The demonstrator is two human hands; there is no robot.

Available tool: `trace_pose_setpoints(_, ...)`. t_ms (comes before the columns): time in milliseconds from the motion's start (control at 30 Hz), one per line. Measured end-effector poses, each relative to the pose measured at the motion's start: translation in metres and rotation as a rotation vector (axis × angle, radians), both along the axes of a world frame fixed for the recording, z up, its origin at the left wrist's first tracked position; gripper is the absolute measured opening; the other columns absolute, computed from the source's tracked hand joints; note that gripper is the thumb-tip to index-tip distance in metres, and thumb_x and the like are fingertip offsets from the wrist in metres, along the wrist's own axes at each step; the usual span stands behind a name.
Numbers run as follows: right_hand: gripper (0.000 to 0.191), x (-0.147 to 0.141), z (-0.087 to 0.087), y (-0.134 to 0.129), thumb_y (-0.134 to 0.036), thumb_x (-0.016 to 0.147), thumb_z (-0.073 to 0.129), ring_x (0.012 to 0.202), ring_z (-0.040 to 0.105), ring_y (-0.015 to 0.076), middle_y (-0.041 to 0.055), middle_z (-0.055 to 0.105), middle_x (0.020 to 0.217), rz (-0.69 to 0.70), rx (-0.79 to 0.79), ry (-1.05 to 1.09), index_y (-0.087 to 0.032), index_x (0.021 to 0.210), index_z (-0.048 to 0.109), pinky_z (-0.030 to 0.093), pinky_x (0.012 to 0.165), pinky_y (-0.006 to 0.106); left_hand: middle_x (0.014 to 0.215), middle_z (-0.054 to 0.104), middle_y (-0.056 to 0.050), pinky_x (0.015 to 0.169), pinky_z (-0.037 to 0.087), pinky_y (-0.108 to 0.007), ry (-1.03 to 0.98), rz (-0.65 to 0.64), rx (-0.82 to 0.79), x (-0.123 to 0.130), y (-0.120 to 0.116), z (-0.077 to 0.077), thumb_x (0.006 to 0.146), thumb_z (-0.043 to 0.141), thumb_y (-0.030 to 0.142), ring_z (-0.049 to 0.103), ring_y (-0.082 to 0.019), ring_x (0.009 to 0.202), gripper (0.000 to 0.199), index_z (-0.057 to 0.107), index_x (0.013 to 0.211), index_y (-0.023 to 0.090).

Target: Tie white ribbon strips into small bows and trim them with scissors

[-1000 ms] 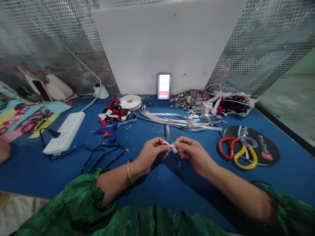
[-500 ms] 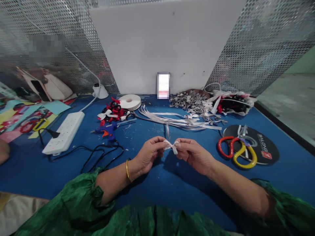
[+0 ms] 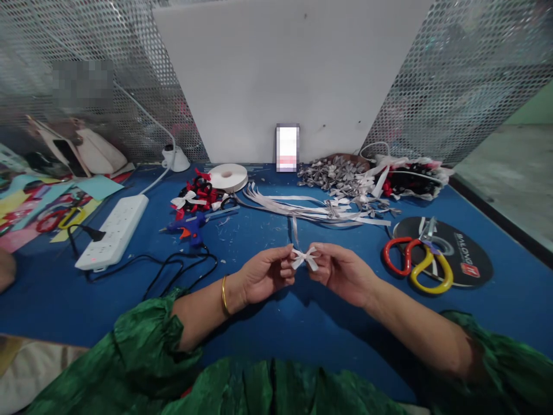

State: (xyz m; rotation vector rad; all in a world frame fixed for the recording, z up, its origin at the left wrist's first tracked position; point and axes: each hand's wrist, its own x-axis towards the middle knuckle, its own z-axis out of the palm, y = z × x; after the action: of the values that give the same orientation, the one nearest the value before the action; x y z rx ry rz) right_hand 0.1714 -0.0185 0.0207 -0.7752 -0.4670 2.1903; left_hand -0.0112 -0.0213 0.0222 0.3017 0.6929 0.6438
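Note:
A small white ribbon bow (image 3: 305,259) hangs between my hands above the blue table, its loops and tails spread. My left hand (image 3: 268,273) pinches its left side between thumb and fingers. On the other side, my right hand (image 3: 341,271) has its thumb and fingers closed on the right loop. Just beyond the bow lies a strip of ribbon (image 3: 294,229), near a bundle of long white ribbons (image 3: 280,206). Behind these, a pile of grey and white bows (image 3: 334,176) sits at the back.
Red and yellow-handled scissors (image 3: 432,271) rest on a black disc (image 3: 470,253) at right. Leftward are a blue glue gun (image 3: 192,229), its black cord, a ribbon roll (image 3: 228,177) and a white power strip (image 3: 113,233). A phone (image 3: 287,148) stands at the back. Part of another person's hand (image 3: 6,269) shows far left.
The bow has turned to show its loops and tails more fully, spread out between my fingers. My left fingers have curled in below it, and both hands remain close together.

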Motion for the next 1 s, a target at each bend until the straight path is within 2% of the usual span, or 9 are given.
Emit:
trace_pose_setpoints(133, 0.017, -0.0027, -0.0027, -0.001, -0.019, 0.072, 0.069, 0.047, 0.032, 0.0057, -0.0031, 0.044, 0.054, 0.0, -0.027, -0.005, -0.013, 0.06, 0.058, 0.032, 0.045, 0.018, 0.056, 0.038, 0.004, 0.051, 0.034, -0.019, 0.011, -0.006, 0.018, 0.0024, -0.0008, -0.0009, 0.084, 0.058, 0.021, 0.034, -0.004, 0.047, 0.021, 0.055, 0.066, 0.011)
trace_pose_setpoints(267, 0.022, -0.0052, -0.0034, -0.0031, -0.015, 0.07, 0.067, 0.047, 0.029, 0.006, -0.0046, 0.037, 0.053, -0.016, -0.033, -0.022, -0.015, 0.056, 0.05, 0.031, 0.044, 0.018, 0.055, 0.037, 0.003, 0.049, 0.031, -0.018, 0.031, -0.003, 0.063, 0.0045, -0.0017, -0.0019, 0.08, 0.056, 0.015, 0.031, -0.004, 0.046, 0.019, 0.053, 0.062, 0.011)
trace_pose_setpoints(533, 0.026, -0.0069, -0.0034, -0.0037, -0.015, 0.069, 0.066, 0.045, 0.027, 0.0056, -0.0062, 0.033, 0.052, -0.031, -0.006, -0.044, -0.016, 0.054, 0.046, 0.03, 0.044, 0.019, 0.059, 0.041, 0.003, 0.05, 0.032, -0.018, 0.03, 0.032, 0.093, 0.0052, -0.0018, -0.0066, 0.077, 0.062, 0.017, 0.032, -0.003, 0.047, 0.017, 0.052, 0.064, 0.011)
trace_pose_setpoints(633, 0.023, -0.0054, -0.0056, -0.002, -0.016, 0.074, 0.066, 0.046, 0.03, 0.0059, -0.0058, 0.036, 0.053, -0.029, 0.011, -0.019, -0.015, 0.057, 0.049, 0.033, 0.047, 0.02, 0.061, 0.041, 0.003, 0.053, 0.034, -0.019, 0.084, 0.07, 0.193, 0.0064, -0.003, -0.005, 0.078, 0.066, 0.023, 0.036, -0.005, 0.051, 0.019, 0.054, 0.068, 0.012)
trace_pose_setpoints(800, 0.019, -0.0017, -0.0036, 0.0002, -0.021, 0.078, 0.065, 0.047, 0.035, 0.0063, -0.0056, 0.039, 0.056, 0.0, 0.01, 0.031, -0.015, 0.064, 0.054, 0.034, 0.05, 0.021, 0.061, 0.042, 0.005, 0.053, 0.035, -0.02, 0.292, 0.118, 0.447, 0.0067, -0.006, -0.0016, 0.081, 0.063, 0.047, 0.041, -0.006, 0.052, 0.032, 0.06, 0.086, 0.016)
trace_pose_setpoints(900, 0.016, -0.0016, -0.0009, 0.0, -0.021, 0.078, 0.065, 0.047, 0.036, 0.0061, -0.0054, 0.041, 0.057, -0.005, 0.008, 0.024, -0.014, 0.066, 0.057, 0.034, 0.05, 0.021, 0.07, 0.053, 0.002, 0.055, 0.037, -0.019, 0.47, 0.166, 0.549, 0.0059, -0.0065, -0.0017, 0.075, 0.071, 0.045, 0.046, -0.007, 0.058, 0.034, 0.063, 0.09, 0.016)
trace_pose_setpoints(1000, 0.015, -0.0025, -0.0004, -0.0007, -0.022, 0.078, 0.065, 0.048, 0.036, 0.0061, -0.0045, 0.044, 0.058, 0.044, 0.02, 0.016, -0.014, 0.067, 0.058, 0.034, 0.05, 0.021, 0.078, 0.062, -0.004, 0.059, 0.042, -0.021, 0.527, 0.167, 0.587, 0.0056, -0.0062, -0.0022, 0.073, 0.072, 0.044, 0.053, -0.01, 0.065, 0.035, 0.068, 0.087, 0.013)
